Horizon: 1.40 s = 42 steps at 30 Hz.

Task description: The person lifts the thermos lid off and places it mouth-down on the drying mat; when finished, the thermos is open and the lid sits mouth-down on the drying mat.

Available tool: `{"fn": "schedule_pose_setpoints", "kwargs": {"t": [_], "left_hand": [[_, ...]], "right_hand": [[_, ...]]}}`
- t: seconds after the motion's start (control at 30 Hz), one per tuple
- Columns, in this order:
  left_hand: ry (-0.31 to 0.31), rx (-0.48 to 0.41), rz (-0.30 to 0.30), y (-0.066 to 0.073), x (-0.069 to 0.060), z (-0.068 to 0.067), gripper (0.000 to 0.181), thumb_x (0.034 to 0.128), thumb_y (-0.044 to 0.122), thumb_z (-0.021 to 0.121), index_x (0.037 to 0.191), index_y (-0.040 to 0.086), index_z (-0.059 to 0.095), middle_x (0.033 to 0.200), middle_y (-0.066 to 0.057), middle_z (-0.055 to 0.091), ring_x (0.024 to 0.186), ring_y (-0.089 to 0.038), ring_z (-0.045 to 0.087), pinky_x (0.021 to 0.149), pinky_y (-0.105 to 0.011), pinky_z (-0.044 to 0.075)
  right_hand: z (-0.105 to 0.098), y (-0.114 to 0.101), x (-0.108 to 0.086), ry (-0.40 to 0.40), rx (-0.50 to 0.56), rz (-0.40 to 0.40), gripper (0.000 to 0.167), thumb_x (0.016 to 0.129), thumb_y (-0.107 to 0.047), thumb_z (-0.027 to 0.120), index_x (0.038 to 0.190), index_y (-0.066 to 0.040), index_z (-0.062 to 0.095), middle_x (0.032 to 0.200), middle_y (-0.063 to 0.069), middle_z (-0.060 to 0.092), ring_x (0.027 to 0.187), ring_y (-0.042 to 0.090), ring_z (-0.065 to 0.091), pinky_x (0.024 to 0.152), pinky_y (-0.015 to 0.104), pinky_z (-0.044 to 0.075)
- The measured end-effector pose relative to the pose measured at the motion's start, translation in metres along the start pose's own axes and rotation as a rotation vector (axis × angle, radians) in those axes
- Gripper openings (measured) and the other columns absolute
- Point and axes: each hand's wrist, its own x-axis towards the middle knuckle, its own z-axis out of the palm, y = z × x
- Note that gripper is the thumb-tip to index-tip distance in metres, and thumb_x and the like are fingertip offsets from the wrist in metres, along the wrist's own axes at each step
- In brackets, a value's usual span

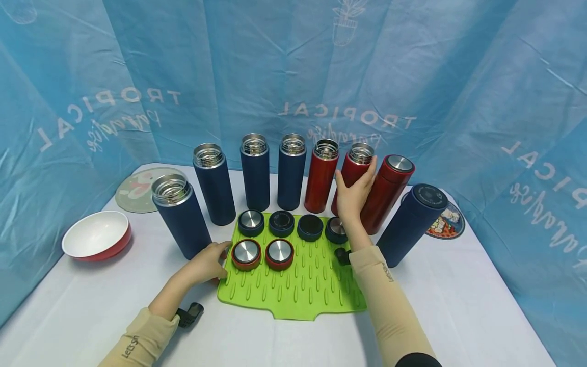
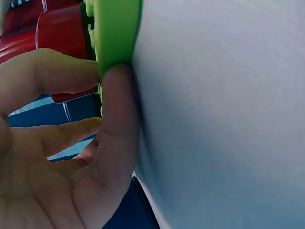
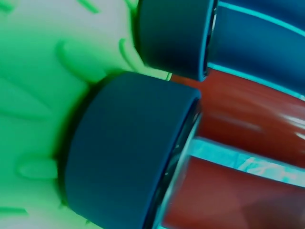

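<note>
My left hand is at the left edge of the green ridged mat. In the left wrist view, its thumb and forefinger pinch the mat's rim. My right hand is in front of an open red flask, thumb on the left and fingers reaching up straight on the right. The right wrist view does not show the hand; a dark blue lid on the mat fills much of it. Two red lids with silver tops and several dark blue lids stand on the mat.
Behind the mat stand open dark blue flasks and another open red flask. To the right are a lidded red flask and a lidded blue flask. A red-and-white bowl and round placemats lie at the sides.
</note>
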Motion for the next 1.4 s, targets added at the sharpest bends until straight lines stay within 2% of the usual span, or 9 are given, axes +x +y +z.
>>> {"fn": "schedule_pose_setpoints", "kwargs": {"t": [0.3, 0.53, 0.63, 0.73, 0.83, 0.9, 1.1, 1.27, 1.4], "left_hand": [[-0.003, -0.01, 0.0, 0.001, -0.002, -0.001, 0.079, 0.0674, -0.009, 0.066, 0.138, -0.009, 0.03, 0.107, -0.018, 0.046, 0.079, -0.024, 0.053, 0.056, -0.031, 0.051], [-0.006, -0.017, 0.001, 0.0, -0.002, -0.001, 0.079, 0.0676, -0.009, 0.066, 0.138, -0.009, 0.03, 0.109, -0.019, 0.047, 0.079, -0.024, 0.053, 0.056, -0.031, 0.052], [-0.007, -0.024, 0.002, 0.0, -0.002, -0.001, 0.079, 0.0676, -0.009, 0.066, 0.138, -0.009, 0.03, 0.109, -0.02, 0.046, 0.08, -0.024, 0.053, 0.056, -0.032, 0.052], [-0.008, -0.03, 0.007, 0.0, -0.003, -0.001, 0.08, 0.0674, -0.009, 0.066, 0.138, -0.009, 0.029, 0.109, -0.021, 0.046, 0.08, -0.024, 0.053, 0.056, -0.032, 0.052], [-0.007, -0.035, 0.009, 0.0, -0.003, -0.001, 0.08, 0.067, -0.009, 0.065, 0.138, -0.009, 0.03, 0.11, -0.021, 0.046, 0.08, -0.025, 0.053, 0.056, -0.032, 0.052], [-0.006, -0.033, 0.013, 0.0, -0.003, -0.001, 0.08, 0.0668, -0.009, 0.065, 0.138, -0.009, 0.03, 0.11, -0.021, 0.046, 0.08, -0.025, 0.053, 0.056, -0.032, 0.051], [-0.01, -0.029, 0.016, 0.001, -0.003, 0.0, 0.079, 0.0674, -0.009, 0.066, 0.138, -0.009, 0.03, 0.11, -0.022, 0.045, 0.083, -0.025, 0.051, 0.057, -0.032, 0.051], [-0.009, -0.033, -0.005, 0.002, -0.003, 0.0, 0.079, 0.0674, -0.009, 0.066, 0.139, -0.008, 0.031, 0.111, -0.021, 0.045, 0.084, -0.025, 0.052, 0.058, -0.032, 0.051], [-0.003, -0.03, -0.007, 0.003, -0.002, 0.0, 0.078, 0.0688, -0.009, 0.065, 0.139, -0.007, 0.031, 0.107, -0.019, 0.046, 0.082, -0.024, 0.052, 0.057, -0.031, 0.051]], "right_hand": [[-0.005, -0.014, -0.011, 0.027, -0.004, -0.082, 0.075, 0.087, -0.041, 0.06, 0.147, -0.029, 0.016, 0.153, 0.001, 0.012, 0.139, 0.014, 0.015, 0.107, 0.05, 0.025], [-0.01, -0.022, -0.018, 0.058, 0.012, -0.207, 0.067, 0.089, -0.03, 0.061, 0.145, -0.022, 0.025, 0.15, 0.005, 0.022, 0.137, 0.011, 0.021, 0.106, 0.044, 0.029], [-0.014, -0.025, -0.018, 0.123, -0.015, -0.326, 0.064, 0.087, -0.02, 0.063, 0.142, -0.015, 0.031, 0.147, 0.009, 0.027, 0.137, 0.014, 0.02, 0.109, 0.042, 0.024], [-0.019, -0.028, -0.015, 0.222, -0.076, -0.447, 0.062, 0.085, -0.014, 0.065, 0.138, -0.011, 0.034, 0.145, 0.013, 0.03, 0.138, 0.02, 0.017, 0.112, 0.041, 0.014], [-0.023, -0.028, -0.011, 0.303, -0.136, -0.489, 0.061, 0.084, -0.015, 0.065, 0.137, -0.013, 0.034, 0.145, 0.014, 0.027, 0.139, 0.023, 0.014, 0.113, 0.04, 0.005], [-0.025, -0.026, -0.008, 0.339, -0.174, -0.486, 0.062, 0.085, -0.017, 0.065, 0.138, -0.015, 0.032, 0.146, 0.015, 0.025, 0.139, 0.023, 0.013, 0.113, 0.04, 0.002], [-0.029, -0.018, -0.001, 0.394, -0.244, -0.407, 0.069, 0.087, -0.025, 0.063, 0.143, -0.018, 0.025, 0.149, 0.017, 0.016, 0.141, 0.022, 0.007, 0.113, 0.041, -0.001], [-0.029, -0.008, -0.001, 0.398, -0.221, -0.289, 0.076, 0.087, -0.03, 0.063, 0.145, -0.013, 0.018, 0.151, 0.019, 0.006, 0.141, 0.016, 0.001, 0.113, 0.036, 0.0], [-0.029, -0.001, -0.001, 0.392, -0.164, -0.171, 0.081, 0.087, -0.032, 0.063, 0.146, -0.01, 0.012, 0.153, 0.015, 0.002, 0.14, 0.011, 0.0, 0.113, 0.033, 0.004]]}}
